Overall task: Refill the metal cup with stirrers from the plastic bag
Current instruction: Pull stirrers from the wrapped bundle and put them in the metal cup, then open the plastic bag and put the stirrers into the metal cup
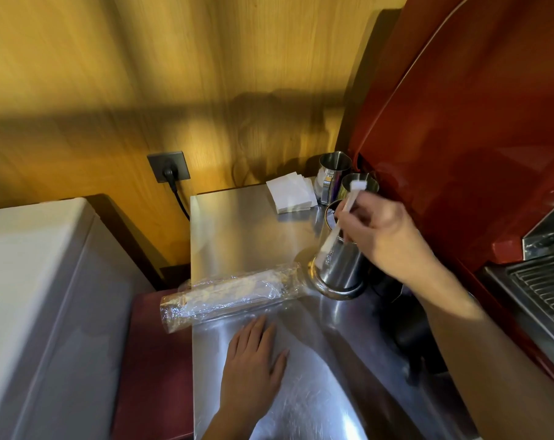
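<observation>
Pinched in our right hand [380, 236] are a few white-wrapped stirrers [339, 223], tips inside the metal cup [339, 265] directly below the grip. Left hand [253, 366] lies flat and empty on the steel counter [237, 223]. Plastic bag [231, 293] rests left of the grip, overhanging the counter edge. Step: loading. Next: release, return to bag. Red machine [475, 122] crowds the right; the counter is open leftward.

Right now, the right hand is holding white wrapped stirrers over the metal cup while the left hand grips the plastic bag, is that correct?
Not quite. The head view shows the left hand lying flat on the steel counter, just short of the plastic bag and not gripping it. The rest stands: the right hand holds white wrapped stirrers over the metal cup.
</observation>
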